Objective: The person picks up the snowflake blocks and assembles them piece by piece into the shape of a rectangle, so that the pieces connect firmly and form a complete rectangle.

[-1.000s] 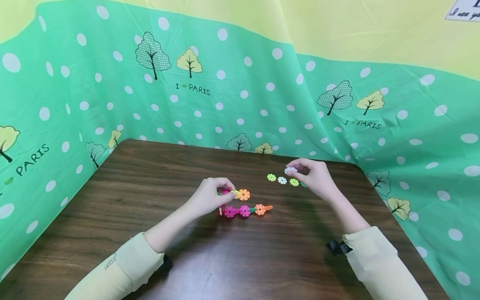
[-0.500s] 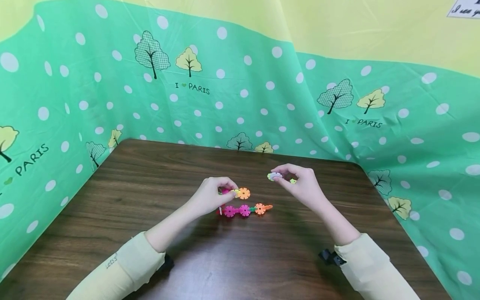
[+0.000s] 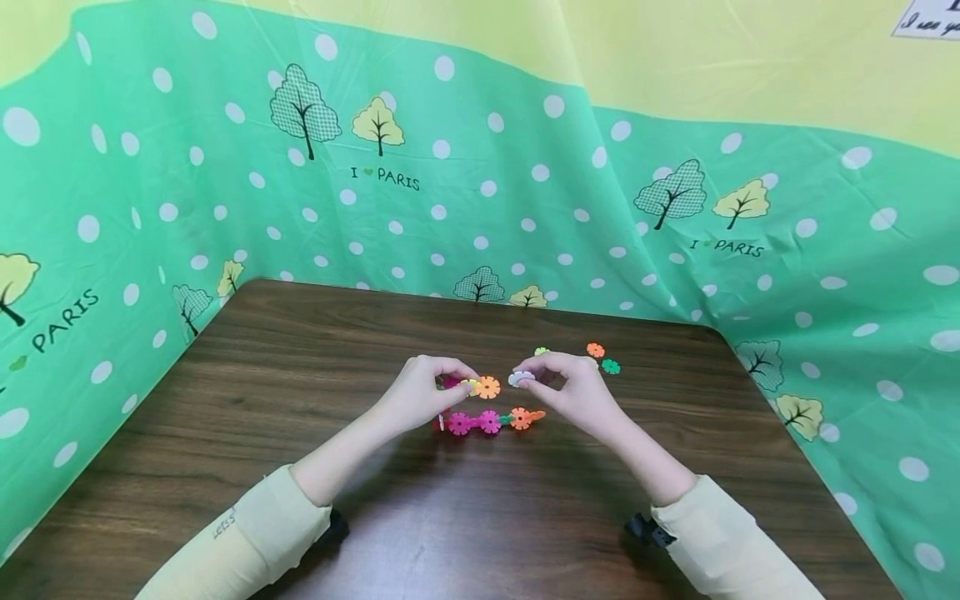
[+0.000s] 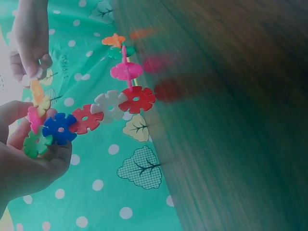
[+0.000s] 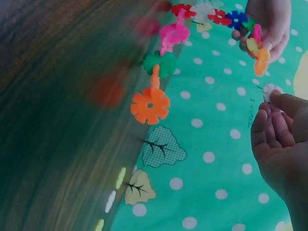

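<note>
A curved chain of interlocking flower-shaped plastic discs (image 4: pixel 59 129) is held in my left hand (image 3: pixel 412 396), with the fingers pinching it near a yellow disc (image 3: pixel 471 387). An orange disc (image 3: pixel 488 387) forms the held end, pointing toward my right hand (image 3: pixel 581 396). Between thumb and fingers of that right hand is a loose white flower disc (image 3: pixel 520 379), a small gap short of the orange one. The chain's other arm, with pink discs (image 3: pixel 489 422) and an orange tip (image 5: pixel 150 105), extends rightward nearer the person. My left fingers hide part of the chain in the head view.
Loose discs lie on the dark wooden table (image 3: pixel 315 333) behind my right hand: an orange disc (image 3: pixel 596 350), a green disc (image 3: pixel 611 367) and a partly hidden yellow-green disc (image 3: pixel 542 351). A green dotted curtain (image 3: pixel 480 208) stands around the table's back and sides.
My right hand has carried the white disc leftward and toward the person, from above the loose discs to beside the chain's orange end. My left hand has stayed nearly still.
</note>
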### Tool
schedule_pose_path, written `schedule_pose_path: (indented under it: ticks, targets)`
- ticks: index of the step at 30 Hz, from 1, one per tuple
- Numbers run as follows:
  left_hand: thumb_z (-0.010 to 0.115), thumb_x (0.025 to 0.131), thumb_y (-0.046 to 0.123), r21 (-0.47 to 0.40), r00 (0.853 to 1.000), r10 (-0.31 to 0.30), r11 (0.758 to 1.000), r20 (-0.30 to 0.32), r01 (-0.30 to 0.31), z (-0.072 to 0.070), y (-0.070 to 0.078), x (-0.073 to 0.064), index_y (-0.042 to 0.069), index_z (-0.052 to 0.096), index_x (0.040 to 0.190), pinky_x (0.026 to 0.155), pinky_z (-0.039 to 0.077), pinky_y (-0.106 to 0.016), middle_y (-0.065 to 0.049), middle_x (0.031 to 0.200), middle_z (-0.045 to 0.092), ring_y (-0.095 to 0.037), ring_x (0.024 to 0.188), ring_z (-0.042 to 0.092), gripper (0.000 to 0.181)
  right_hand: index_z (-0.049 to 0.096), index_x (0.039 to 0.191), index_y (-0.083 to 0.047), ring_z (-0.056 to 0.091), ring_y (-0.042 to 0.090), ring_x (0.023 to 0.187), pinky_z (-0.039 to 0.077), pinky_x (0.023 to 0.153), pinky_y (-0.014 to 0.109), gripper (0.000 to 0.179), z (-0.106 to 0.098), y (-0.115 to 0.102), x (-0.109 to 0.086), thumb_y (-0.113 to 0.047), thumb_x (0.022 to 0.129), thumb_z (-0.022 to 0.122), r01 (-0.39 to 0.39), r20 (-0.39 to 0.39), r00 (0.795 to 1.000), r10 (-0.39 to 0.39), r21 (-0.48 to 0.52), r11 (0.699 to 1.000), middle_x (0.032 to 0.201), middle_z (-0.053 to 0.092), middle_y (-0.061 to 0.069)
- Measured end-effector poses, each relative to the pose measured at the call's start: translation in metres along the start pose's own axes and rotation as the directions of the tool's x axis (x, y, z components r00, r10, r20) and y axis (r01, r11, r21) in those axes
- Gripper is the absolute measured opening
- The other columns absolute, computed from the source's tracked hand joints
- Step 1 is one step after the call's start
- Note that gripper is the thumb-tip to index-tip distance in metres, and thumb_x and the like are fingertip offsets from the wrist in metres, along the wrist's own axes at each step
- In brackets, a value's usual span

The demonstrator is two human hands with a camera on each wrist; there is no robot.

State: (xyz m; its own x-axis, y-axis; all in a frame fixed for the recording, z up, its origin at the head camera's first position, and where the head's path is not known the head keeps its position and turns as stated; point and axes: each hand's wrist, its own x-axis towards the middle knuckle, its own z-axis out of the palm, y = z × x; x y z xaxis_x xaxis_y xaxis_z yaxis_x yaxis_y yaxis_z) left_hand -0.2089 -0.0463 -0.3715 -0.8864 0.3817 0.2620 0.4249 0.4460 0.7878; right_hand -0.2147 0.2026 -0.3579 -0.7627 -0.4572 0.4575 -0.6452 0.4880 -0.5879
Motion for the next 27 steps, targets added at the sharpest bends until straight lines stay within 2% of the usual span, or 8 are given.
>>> schedule_pose_path:
  ticks: [8,15,18,24,27]
  targets:
    - [0.07,0.084,0.014,0.001,1.0,0.012,1.0,-0.013,-0.012,0.001,0.001,0.0,0.017,0.074,0.091,0.049,0.043,-0.022,0.005,0.085,0.071,-0.013,0.057,0.051,0.01,0.072,0.093,-0.017,0.061,0.006,0.072,0.054,0.065,0.023,0.014,0.009,0.004,-0.001,-0.019,0.079,0.074,0.025,0.054,0.998,-0.026,0.009,1.0,0.086,0.07,-0.008]
    - [0.07,0.083,0.013,-0.011,1.0,0.024,1.0,-0.018,-0.024,0.0,0.002,-0.001,0.016,0.074,0.091,0.05,0.043,-0.022,0.005,0.083,0.07,-0.018,0.062,0.055,0.009,0.073,0.092,-0.016,0.062,0.005,0.072,0.055,0.065,0.023,0.014,0.011,0.0,0.001,-0.015,0.078,0.076,0.032,0.067,0.997,-0.032,-0.003,0.999,0.085,0.07,-0.009]
    - [0.071,0.083,0.013,-0.003,1.0,0.029,1.0,-0.012,-0.029,0.0,0.002,-0.001,0.016,0.074,0.092,0.05,0.042,-0.022,0.004,0.085,0.071,-0.018,0.061,0.054,0.01,0.073,0.092,-0.015,0.061,0.004,0.071,0.055,0.063,0.024,0.014,0.011,-0.001,0.002,-0.014,0.078,0.077,0.025,0.076,0.997,-0.024,-0.013,1.0,0.084,0.07,-0.009]
    - [0.072,0.083,0.016,0.013,1.0,0.014,1.0,0.005,-0.014,0.002,0.001,-0.001,0.017,0.075,0.093,0.049,0.041,-0.022,0.004,0.085,0.071,-0.01,0.049,0.046,0.01,0.074,0.09,-0.014,0.06,0.003,0.068,0.055,0.061,0.025,0.014,0.012,-0.002,0.002,-0.013,0.077,0.078,0.031,0.073,0.997,-0.028,-0.037,0.999,0.081,0.069,-0.008]
    - [0.073,0.083,0.018,0.026,1.0,0.004,1.0,-0.003,-0.004,0.002,0.0,-0.001,0.018,0.076,0.093,0.055,0.045,-0.022,0.005,0.086,0.072,-0.006,0.055,0.05,0.011,0.074,0.089,-0.014,0.06,0.002,0.066,0.054,0.06,0.024,0.012,0.014,-0.003,0.002,-0.017,0.077,0.078,0.022,0.066,0.998,-0.019,-0.044,0.999,0.08,0.07,-0.008]
